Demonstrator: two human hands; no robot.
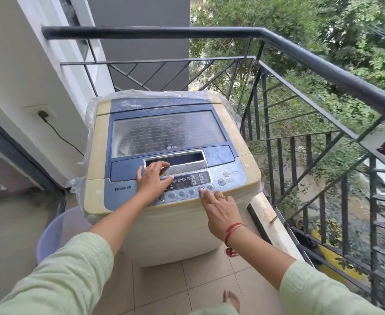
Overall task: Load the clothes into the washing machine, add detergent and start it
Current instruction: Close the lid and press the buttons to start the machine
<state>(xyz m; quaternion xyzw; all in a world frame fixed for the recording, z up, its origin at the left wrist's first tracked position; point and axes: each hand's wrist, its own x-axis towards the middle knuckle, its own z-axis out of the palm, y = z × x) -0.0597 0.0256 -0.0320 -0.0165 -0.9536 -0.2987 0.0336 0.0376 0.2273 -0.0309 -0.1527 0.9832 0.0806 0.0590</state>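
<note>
A cream and blue top-loading washing machine stands on a balcony, wrapped in clear plastic. Its glass lid is down; dark laundry shows dimly through it. My left hand lies flat on the control panel, its fingers at the edge of the lid's handle recess. My right hand reaches from the front, its index fingertip on a round button in the lower row. Neither hand holds anything. No detergent is in sight.
A black metal railing runs behind and right of the machine. A lilac plastic tub sits on the tiled floor at its left. A power cord runs from a wall socket. A bare foot shows below.
</note>
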